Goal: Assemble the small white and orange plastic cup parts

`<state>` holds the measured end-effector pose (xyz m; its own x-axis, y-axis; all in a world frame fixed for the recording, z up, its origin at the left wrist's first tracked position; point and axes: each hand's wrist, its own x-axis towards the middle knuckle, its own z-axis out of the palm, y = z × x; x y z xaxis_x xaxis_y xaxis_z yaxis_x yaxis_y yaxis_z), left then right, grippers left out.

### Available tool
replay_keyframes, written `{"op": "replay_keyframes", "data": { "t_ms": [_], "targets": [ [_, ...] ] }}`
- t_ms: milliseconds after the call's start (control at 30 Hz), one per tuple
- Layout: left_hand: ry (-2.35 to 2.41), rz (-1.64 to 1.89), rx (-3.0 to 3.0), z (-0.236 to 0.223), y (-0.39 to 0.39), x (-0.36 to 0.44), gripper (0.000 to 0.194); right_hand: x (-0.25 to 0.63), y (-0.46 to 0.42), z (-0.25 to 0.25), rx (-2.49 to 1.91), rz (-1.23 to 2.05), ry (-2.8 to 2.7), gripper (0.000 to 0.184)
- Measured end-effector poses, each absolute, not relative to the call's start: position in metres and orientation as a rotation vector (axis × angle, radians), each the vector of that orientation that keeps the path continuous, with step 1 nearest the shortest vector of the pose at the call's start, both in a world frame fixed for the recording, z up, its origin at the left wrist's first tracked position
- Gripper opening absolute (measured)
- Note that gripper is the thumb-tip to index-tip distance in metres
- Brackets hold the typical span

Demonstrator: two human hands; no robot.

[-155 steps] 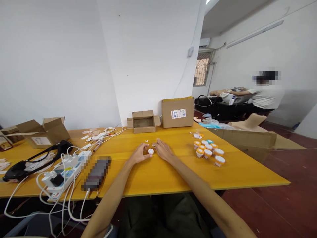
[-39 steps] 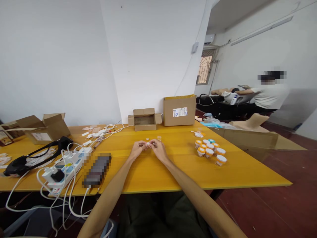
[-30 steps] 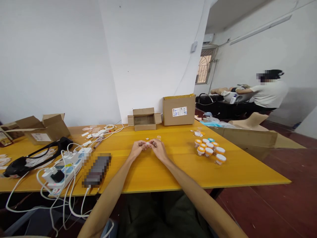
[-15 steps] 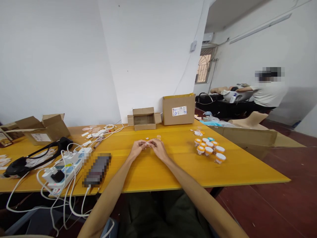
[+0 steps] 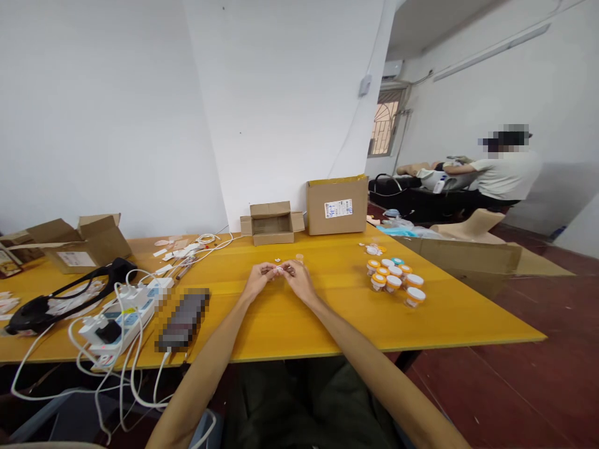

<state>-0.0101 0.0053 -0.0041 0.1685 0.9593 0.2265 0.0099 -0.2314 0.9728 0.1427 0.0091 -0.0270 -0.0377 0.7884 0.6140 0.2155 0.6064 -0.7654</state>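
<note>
Over the middle of the yellow table (image 5: 281, 330), my left hand (image 5: 258, 279) and my right hand (image 5: 297, 278) meet fingertip to fingertip. Both are closed on one small white piece (image 5: 279, 269), too small to name and partly covered by the fingers. Just beyond them lies another little white piece with dark marks (image 5: 277, 260). A small clear cup (image 5: 300, 257) stands behind my right hand. Off to the right is a cluster of several small clear jars (image 5: 393, 282) with orange-and-white lids, one of them teal.
Cardboard boxes (image 5: 337, 206) line the back, one small box (image 5: 272, 226) with its flaps open. A power strip (image 5: 133, 315) with tangled white cables, a black headset (image 5: 35, 315) and a phone (image 5: 184, 319) occupy the left. A co-worker (image 5: 505, 174) sits far right.
My hands stay nearly in place, with the white piece turned slightly between the fingers. In the background the co-worker's head and arms have shifted a little.
</note>
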Motion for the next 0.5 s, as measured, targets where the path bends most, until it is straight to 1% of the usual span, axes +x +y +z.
{"op": "replay_keyframes", "data": {
  "t_ms": [500],
  "targets": [
    [1.029, 1.178, 1.507, -0.0064, 0.0086, -0.0099, 0.034, 0.1437, 0.0076, -0.0255, -0.927, 0.508, -1.556, 0.006]
  ]
}}
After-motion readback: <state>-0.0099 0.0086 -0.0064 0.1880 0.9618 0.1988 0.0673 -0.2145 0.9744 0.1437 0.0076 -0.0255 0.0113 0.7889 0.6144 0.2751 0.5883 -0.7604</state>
